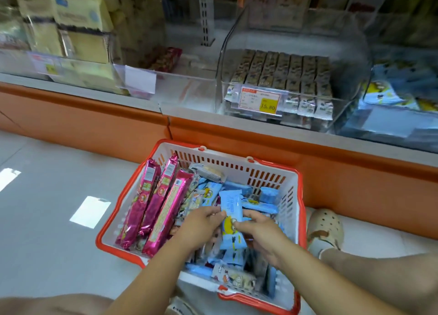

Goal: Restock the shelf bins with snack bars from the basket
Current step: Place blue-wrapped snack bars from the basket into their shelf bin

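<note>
While the red-and-white basket [299, 196] sits on the floor against the orange shelf base [94, 123], we hold a blue snack bar [231, 208] upright over its heap, our left hand [201, 229] pinching the wrapper's left edge and our right hand [259, 235] curled round its lower half. Long pink packs [151, 203] lean along the basket's left side; on the shelf above, a clear bin [350, 61] holds brown bars [282, 66].

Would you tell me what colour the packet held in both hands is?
The packet is light blue with a yellow cartoon figure; head view.
</note>
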Demonstrator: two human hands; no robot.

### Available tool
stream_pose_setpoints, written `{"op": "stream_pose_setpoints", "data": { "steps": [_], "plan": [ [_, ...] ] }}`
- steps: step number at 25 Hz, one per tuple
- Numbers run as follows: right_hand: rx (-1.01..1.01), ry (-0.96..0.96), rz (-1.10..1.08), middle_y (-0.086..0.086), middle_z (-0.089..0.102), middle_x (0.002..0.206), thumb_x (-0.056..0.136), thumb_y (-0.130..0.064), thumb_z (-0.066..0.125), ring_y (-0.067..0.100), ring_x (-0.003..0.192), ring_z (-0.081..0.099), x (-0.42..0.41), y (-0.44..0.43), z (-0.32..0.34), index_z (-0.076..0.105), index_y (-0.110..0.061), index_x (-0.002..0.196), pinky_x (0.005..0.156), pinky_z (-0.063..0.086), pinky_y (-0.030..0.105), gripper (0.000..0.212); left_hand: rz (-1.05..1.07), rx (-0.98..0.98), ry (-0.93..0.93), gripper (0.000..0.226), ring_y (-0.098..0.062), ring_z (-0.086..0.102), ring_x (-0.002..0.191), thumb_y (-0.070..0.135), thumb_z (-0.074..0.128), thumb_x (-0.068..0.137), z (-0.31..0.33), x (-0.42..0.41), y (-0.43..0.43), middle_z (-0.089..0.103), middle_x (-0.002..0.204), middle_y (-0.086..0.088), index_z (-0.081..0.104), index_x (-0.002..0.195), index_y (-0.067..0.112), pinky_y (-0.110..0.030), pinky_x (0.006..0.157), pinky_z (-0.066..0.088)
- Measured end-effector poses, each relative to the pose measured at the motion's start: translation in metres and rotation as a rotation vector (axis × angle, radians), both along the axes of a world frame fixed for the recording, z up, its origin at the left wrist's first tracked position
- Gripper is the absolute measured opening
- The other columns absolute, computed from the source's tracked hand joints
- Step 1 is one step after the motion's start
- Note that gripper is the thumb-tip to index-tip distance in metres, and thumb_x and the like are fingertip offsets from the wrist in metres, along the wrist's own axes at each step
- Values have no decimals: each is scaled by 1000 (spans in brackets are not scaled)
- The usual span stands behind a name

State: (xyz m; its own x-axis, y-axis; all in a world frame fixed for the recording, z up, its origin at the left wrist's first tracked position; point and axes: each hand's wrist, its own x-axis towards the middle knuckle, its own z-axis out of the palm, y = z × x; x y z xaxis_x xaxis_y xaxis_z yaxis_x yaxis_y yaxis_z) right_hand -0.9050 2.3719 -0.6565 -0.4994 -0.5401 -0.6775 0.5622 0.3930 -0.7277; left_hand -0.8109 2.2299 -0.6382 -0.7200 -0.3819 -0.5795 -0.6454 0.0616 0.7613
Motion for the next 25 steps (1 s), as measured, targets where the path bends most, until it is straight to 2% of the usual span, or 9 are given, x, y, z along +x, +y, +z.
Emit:
{"op": "stream_pose_setpoints", "data": {
  "steps": [3, 7, 10, 11, 13, 15, 17, 20, 25],
  "plan": [
    [-74, 178, -13, 7, 72, 87, 85, -11, 72, 22, 83, 69, -13, 27, 37, 64, -20, 118, 82, 53, 40, 36, -39, 26, 160, 19, -2, 63, 63, 32, 57, 96, 27, -26, 25, 70, 75, 14, 68, 110, 28, -25, 61, 53],
    [-166, 425, -80, 5, 68, 82, 81, 3, 71, 8, 66, 62, -48, 59, 105, 57, -21, 119, 63, 50, 21, 47, -25, -3, 459, 20, -6, 67, 69, 21, 63, 91, 78, -78, 53, 75, 83, 5, 68, 111, 22, -24, 64, 50],
    [-238, 711, -197, 0, 66, 82, 80, 9, 69, 1, 61, 57, -93, 88, 167, 59, -22, 111, 60, 47, 13, 44, -102, -213, 704, 23, -1, 64, 66, 22, 68, 88, 135, -136, 77, 71, 79, 15, 68, 109, 29, -18, 61, 49],
    [-249, 805, -269, -2, 66, 82, 80, 9, 68, 0, 61, 56, -111, 99, 188, 59, -23, 108, 60, 47, 11, 44, -118, -310, 793, 27, 1, 63, 69, 23, 68, 87, 153, -155, 85, 69, 80, 18, 66, 114, 29, -16, 65, 49],
    [-194, 979, -413, -2, 64, 84, 81, 5, 69, -1, 63, 57, -151, 121, 220, 58, -22, 113, 58, 46, 9, 43, -166, -602, 925, 41, 1, 61, 93, 28, 66, 88, 183, -191, 95, 67, 101, 19, 58, 128, 27, -19, 84, 48],
    [-52, 1092, -520, -2, 63, 86, 82, 1, 70, 1, 65, 57, -190, 139, 236, 60, -15, 119, 56, 44, 6, 41, -279, -908, 915, 57, -8, 46, 126, 37, 60, 91, 199, -223, 102, 51, 138, 8, 41, 144, 24, -29, 106, 38],
    [155, 1125, -513, -2, 65, 87, 83, -8, 72, 3, 67, 57, -221, 146, 236, 62, -10, 123, 50, 41, 6, 41, -393, -1070, 808, 66, -13, 24, 142, 41, 52, 95, 197, -247, 101, 27, 156, 3, 24, 151, 21, -31, 117, 21],
    [352, 1086, -397, 1, 64, 95, 82, -20, 75, 14, 82, 60, -249, 143, 223, 59, -13, 130, 63, 41, 21, 51, -456, -1118, 772, 66, -11, 13, 145, 39, 48, 98, 182, -265, 94, 13, 161, 4, 16, 153, 22, -23, 115, 10],
    [475, 1051, -223, 4, 69, 114, 84, -33, 73, 18, 104, 63, -257, 139, 212, 65, -12, 123, 85, 49, 30, 45, -466, -1020, 828, 64, -3, 7, 145, 39, 45, 99, 168, -270, 86, 5, 160, 13, 12, 153, 29, -18, 113, 7]
  ]
}}
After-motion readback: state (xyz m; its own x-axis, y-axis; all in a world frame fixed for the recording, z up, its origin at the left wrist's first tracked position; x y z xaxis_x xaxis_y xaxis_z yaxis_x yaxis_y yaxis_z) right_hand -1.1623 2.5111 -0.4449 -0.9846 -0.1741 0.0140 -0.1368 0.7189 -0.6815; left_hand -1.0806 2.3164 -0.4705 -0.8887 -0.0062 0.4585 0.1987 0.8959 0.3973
